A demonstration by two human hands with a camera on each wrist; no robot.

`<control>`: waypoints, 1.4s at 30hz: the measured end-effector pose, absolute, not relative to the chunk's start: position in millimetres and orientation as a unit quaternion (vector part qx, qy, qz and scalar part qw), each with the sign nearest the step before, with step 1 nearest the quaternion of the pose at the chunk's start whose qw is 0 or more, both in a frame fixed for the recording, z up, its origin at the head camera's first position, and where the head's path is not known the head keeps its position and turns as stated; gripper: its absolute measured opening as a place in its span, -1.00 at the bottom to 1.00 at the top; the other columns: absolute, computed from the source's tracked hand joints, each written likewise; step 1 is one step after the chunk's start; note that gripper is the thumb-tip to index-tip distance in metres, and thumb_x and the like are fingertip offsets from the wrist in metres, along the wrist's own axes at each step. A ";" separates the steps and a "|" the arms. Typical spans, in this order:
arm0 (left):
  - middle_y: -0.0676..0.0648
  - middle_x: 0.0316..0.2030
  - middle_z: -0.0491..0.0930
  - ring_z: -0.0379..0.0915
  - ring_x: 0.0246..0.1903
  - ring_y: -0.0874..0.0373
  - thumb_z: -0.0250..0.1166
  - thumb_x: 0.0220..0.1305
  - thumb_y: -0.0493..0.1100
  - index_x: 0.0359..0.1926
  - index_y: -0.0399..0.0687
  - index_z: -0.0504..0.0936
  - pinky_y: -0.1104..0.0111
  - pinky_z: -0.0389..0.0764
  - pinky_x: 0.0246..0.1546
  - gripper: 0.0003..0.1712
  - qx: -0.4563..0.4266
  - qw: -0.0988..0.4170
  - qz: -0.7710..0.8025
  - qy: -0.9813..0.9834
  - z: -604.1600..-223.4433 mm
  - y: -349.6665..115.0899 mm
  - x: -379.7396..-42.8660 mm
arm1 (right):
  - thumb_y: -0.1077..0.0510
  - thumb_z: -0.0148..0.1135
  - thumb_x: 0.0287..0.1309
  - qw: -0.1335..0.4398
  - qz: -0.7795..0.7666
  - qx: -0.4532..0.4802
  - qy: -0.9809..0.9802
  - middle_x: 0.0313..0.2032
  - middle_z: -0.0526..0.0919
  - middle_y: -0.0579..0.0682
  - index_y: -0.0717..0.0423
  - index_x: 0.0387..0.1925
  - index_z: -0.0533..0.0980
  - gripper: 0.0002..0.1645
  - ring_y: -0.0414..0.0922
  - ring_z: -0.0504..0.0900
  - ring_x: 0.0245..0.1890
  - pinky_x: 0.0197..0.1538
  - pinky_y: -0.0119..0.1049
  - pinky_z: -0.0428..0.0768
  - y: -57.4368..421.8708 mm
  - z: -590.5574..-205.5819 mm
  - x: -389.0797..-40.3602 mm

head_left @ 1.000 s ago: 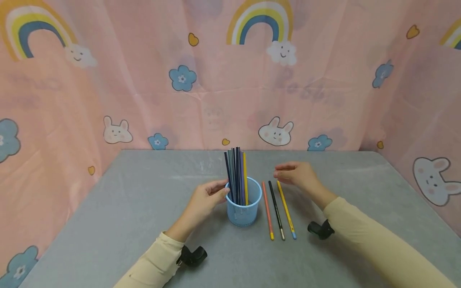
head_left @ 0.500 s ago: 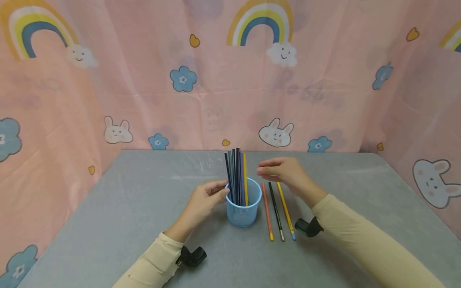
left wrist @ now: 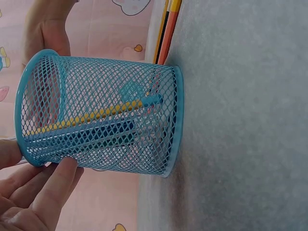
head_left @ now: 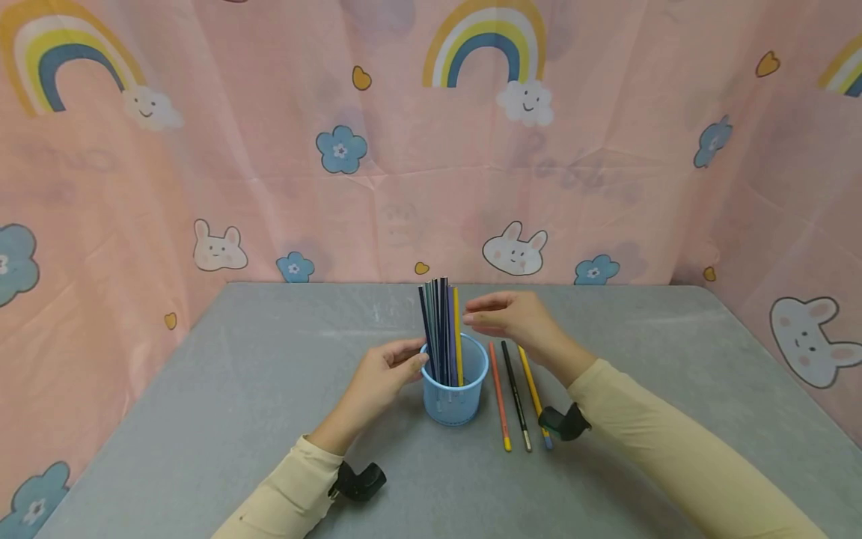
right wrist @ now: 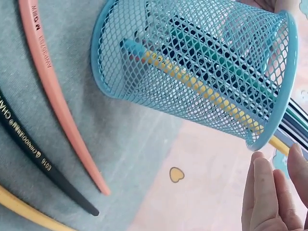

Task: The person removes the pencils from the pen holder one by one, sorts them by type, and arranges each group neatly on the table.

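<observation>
A light blue mesh pencil cup (head_left: 453,404) stands upright on the grey table. Dark, bluish and purple pencils (head_left: 438,329) lean in its left part, beside a yellow pencil (head_left: 458,337). At the cup's left rim, my left hand (head_left: 377,378) holds it, thumb in front and fingers against the outer mesh, as the left wrist view shows (left wrist: 38,197). My right hand (head_left: 515,318) hovers just right of the yellow pencil, above the cup's rim. Its fingers are nearly straight, with thumb and fingers apart and nothing between them; the right wrist view shows these fingers (right wrist: 264,192) by the rim.
Right of the cup lie an orange-red pencil (head_left: 500,397), a black pencil (head_left: 516,397) and another yellow pencil (head_left: 530,378), side by side. The right wrist camera (head_left: 564,423) partly covers that yellow one. A pink patterned curtain (head_left: 404,187) hangs behind the table (head_left: 202,449).
My right hand has moved left, from above the loose pencils to beside the yellow pencil in the cup. My left hand and the cup have stayed in place.
</observation>
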State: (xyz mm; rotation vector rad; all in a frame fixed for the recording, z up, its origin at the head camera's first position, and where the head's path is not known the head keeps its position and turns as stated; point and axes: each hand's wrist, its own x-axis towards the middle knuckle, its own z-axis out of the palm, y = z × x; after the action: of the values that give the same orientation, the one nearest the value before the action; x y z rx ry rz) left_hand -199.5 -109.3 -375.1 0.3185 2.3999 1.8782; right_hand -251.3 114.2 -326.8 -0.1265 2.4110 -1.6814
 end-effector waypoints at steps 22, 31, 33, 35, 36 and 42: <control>-0.31 0.16 0.59 0.60 0.12 -0.13 0.20 0.42 -0.25 0.24 -0.36 0.52 0.21 0.73 0.03 -0.57 0.095 0.043 0.619 0.778 -375.6 -109.1 -200.6 | 0.14 0.39 0.20 0.082 -0.593 -0.046 0.800 0.06 0.69 0.22 0.30 0.06 0.59 -0.55 0.01 0.72 0.04 0.12 -0.17 0.70 96.9 -326.4 -251.3; -0.30 0.16 0.60 0.61 0.11 -0.12 0.20 0.42 -0.25 0.24 -0.35 0.52 0.21 0.73 0.03 -0.57 0.096 0.043 0.622 0.776 -376.3 -109.1 -201.3 | 0.15 0.39 0.21 0.066 -0.596 -0.041 0.799 0.05 0.70 0.20 0.28 0.02 0.61 -0.61 0.03 0.72 0.05 0.13 -0.16 0.69 94.0 -329.0 -250.4; -0.31 0.16 0.60 0.61 0.11 -0.12 0.20 0.43 -0.24 0.24 -0.36 0.52 0.21 0.73 0.04 -0.57 0.100 0.043 0.621 0.776 -377.5 -109.3 -201.7 | 0.15 0.38 0.22 0.062 -0.597 -0.042 0.798 0.04 0.71 0.21 0.29 0.01 0.61 -0.61 0.03 0.72 0.04 0.14 -0.15 0.69 94.2 -329.5 -250.7; -0.31 0.16 0.60 0.61 0.11 -0.11 0.20 0.43 -0.23 0.24 -0.35 0.52 0.22 0.73 0.03 -0.57 0.102 0.043 0.619 0.777 -378.5 -109.5 -201.8 | 0.15 0.37 0.22 0.060 -0.599 -0.046 0.797 0.04 0.71 0.21 0.30 0.01 0.60 -0.61 0.03 0.73 0.04 0.14 -0.14 0.69 95.2 -329.5 -251.1; -0.30 0.17 0.59 0.61 0.11 -0.11 0.20 0.43 -0.23 0.24 -0.34 0.52 0.22 0.73 0.03 -0.57 0.103 0.044 0.618 0.778 -379.0 -109.6 -201.8 | 0.15 0.37 0.23 0.057 -0.599 -0.049 0.797 0.03 0.71 0.21 0.31 0.01 0.60 -0.61 0.02 0.73 0.04 0.14 -0.14 0.69 95.9 -329.1 -251.2; -0.29 0.17 0.60 0.60 0.12 -0.10 0.20 0.43 -0.22 0.24 -0.31 0.53 0.23 0.73 0.04 -0.58 0.100 0.043 0.619 0.778 -379.2 -109.8 -201.7 | 0.16 0.38 0.22 0.043 -0.612 -0.063 0.787 0.03 0.71 0.19 0.32 0.02 0.59 -0.60 -0.09 0.75 -0.03 0.13 -0.19 0.69 102.6 -319.4 -251.7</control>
State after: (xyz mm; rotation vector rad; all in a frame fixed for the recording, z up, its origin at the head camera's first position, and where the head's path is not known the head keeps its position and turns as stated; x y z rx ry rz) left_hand -201.7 -109.8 -379.2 0.3055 2.3786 1.8929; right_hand -251.7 102.6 -319.4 -0.1921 2.4065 -1.8732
